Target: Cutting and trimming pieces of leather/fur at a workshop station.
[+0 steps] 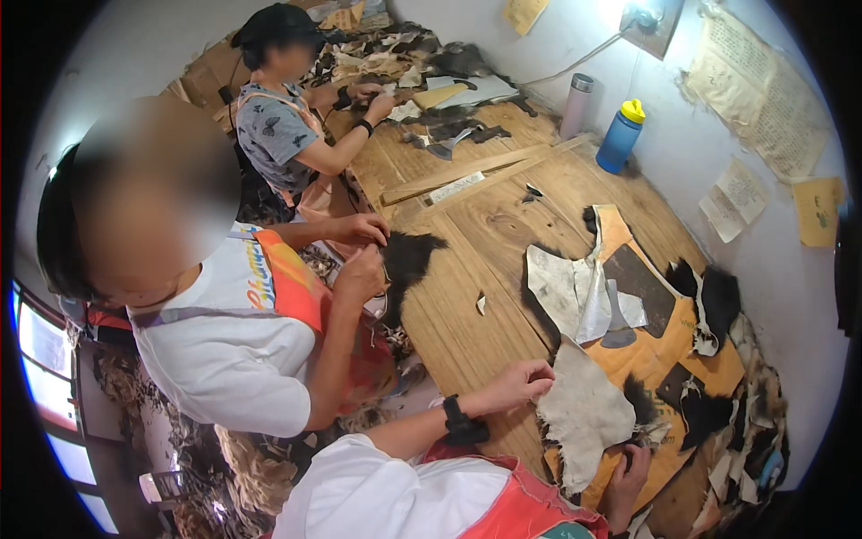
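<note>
A pale piece of hide [584,404], its fleshy side up and its edges ragged, lies on yellow-orange paper in front of me. My left hand [516,386], with a black band at the wrist, has its curled fingers pinched at the hide's upper left edge. At the lower right edge my right hand [627,481] has its fingers bent over the hide's margin; part of that grip is hidden. Dark fur [639,402] shows beside the hide. Just beyond lies a flat grey blade-like tool [617,316] with a rounded end, next to another whitish hide piece [552,280].
To my left a co-worker's hands [361,269] hold black fur [409,269]. Farther off, another person's hands [377,108] handle scraps. A blue bottle [620,139] and a pink flask [576,106] stand by the wall. Fur scraps [759,413] heap at the right edge.
</note>
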The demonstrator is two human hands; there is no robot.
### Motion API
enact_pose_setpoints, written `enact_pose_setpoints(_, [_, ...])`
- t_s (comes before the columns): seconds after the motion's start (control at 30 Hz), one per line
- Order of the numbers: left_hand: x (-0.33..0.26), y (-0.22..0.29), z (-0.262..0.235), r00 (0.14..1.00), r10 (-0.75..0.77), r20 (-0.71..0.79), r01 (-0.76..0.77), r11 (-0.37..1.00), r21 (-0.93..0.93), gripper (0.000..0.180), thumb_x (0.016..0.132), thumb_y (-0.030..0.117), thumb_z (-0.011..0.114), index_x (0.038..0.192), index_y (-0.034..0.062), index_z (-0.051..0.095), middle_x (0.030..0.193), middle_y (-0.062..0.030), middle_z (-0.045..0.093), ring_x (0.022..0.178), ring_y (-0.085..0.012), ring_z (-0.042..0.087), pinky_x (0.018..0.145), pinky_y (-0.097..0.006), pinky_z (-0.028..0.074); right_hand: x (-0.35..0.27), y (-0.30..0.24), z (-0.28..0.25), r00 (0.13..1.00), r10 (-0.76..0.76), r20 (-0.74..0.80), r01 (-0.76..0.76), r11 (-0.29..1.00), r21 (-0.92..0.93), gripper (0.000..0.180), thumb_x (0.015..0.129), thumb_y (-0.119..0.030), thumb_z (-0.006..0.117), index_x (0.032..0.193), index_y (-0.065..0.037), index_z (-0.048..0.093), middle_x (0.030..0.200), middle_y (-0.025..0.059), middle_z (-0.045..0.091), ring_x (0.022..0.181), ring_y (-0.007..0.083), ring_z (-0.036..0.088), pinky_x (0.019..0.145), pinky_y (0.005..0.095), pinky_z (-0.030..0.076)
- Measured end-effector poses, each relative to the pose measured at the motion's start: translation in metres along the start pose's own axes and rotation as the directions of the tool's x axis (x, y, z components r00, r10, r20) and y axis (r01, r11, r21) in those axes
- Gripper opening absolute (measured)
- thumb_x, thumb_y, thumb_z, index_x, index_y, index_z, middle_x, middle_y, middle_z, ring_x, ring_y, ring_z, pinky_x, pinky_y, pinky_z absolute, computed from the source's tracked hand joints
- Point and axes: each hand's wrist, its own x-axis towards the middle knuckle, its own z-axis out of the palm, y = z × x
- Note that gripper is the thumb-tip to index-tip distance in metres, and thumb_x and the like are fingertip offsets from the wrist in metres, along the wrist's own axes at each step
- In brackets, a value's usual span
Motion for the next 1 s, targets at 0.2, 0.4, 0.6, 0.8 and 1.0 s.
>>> enact_pose_setpoints(0.2, [0.002, -0.003, 0.0, 0.996, 0.082, -0.027, -0.08, 0.995, 0.067, 0.015, 0.091, 0.015, 0.06, 0.099, 0.002, 0.063, 0.077, 0.0003, 0.063, 0.066, -0.0076, 0.057, 0.059, -0.025, 0.048, 0.0, 0.008, -0.001, 0.999, 0.024, 0.025, -0.023, 1.0, -0.018, 0.014, 0.083, 0.002, 0.05, 0.097, 0.001, 0.055, 0.095, 0.0196, 0.052, 0.092, 0.0389, 0.053, 0.082, 0.0429, 0.043])
enact_pose_setpoints(0.4, [0.0, -0.007, -0.001, 0.998, 0.052, -0.027, -0.055, 0.993, -0.104, 0.017, 0.095, 0.017, 0.058, 0.103, 0.0025, 0.061, 0.085, 0.0018, 0.062, 0.077, -0.0064, 0.058, 0.067, -0.022, 0.048, -0.002, 0.014, 0.0, 1.0, -0.008, 0.006, 0.007, 1.0, 0.019, 0.014, 0.083, 0.002, 0.051, 0.097, 0.002, 0.055, 0.093, 0.0188, 0.051, 0.09, 0.0378, 0.052, 0.081, 0.0416, 0.043])
enact_pose_setpoints(0.6, [-0.012, 0.0, -0.011, 1.0, 0.004, -0.026, -0.004, 1.0, -0.029, 0.016, 0.096, 0.017, 0.057, 0.102, 0.0026, 0.061, 0.084, 0.0018, 0.061, 0.076, -0.0056, 0.057, 0.065, -0.02, 0.048, 0.001, 0.017, 0.001, 1.0, 0.001, 0.023, -0.002, 0.998, 0.058, 0.014, 0.082, 0.0, 0.053, 0.096, 0.002, 0.055, 0.095, 0.0205, 0.053, 0.094, 0.0411, 0.051, 0.084, 0.0472, 0.041])
enact_pose_setpoints(0.8, [-0.009, -0.003, -0.008, 0.995, 0.098, -0.01, -0.098, 0.995, 0.022, 0.016, 0.096, 0.017, 0.056, 0.099, 0.0022, 0.061, 0.082, 0.0017, 0.06, 0.074, -0.0052, 0.055, 0.061, -0.02, 0.045, -0.004, 0.026, 0.001, 1.0, -0.028, 0.0, 0.028, 1.0, 0.0, 0.016, 0.082, 0.0, 0.054, 0.098, 0.002, 0.056, 0.095, 0.021, 0.053, 0.096, 0.0416, 0.051, 0.086, 0.0479, 0.041])
enact_pose_setpoints(1.0, [-0.014, 0.012, -0.006, 0.997, -0.061, -0.039, 0.064, 0.994, 0.088, 0.016, 0.096, 0.017, 0.056, 0.099, 0.0024, 0.061, 0.08, 0.0021, 0.06, 0.069, -0.0047, 0.052, 0.057, -0.021, 0.042, -0.004, 0.028, 0.005, 1.0, -0.002, -0.025, 0.002, 1.0, 0.022, 0.016, 0.081, 0.0, 0.056, 0.097, 0.0, 0.059, 0.096, 0.0201, 0.054, 0.098, 0.0403, 0.052, 0.087, 0.0462, 0.042])
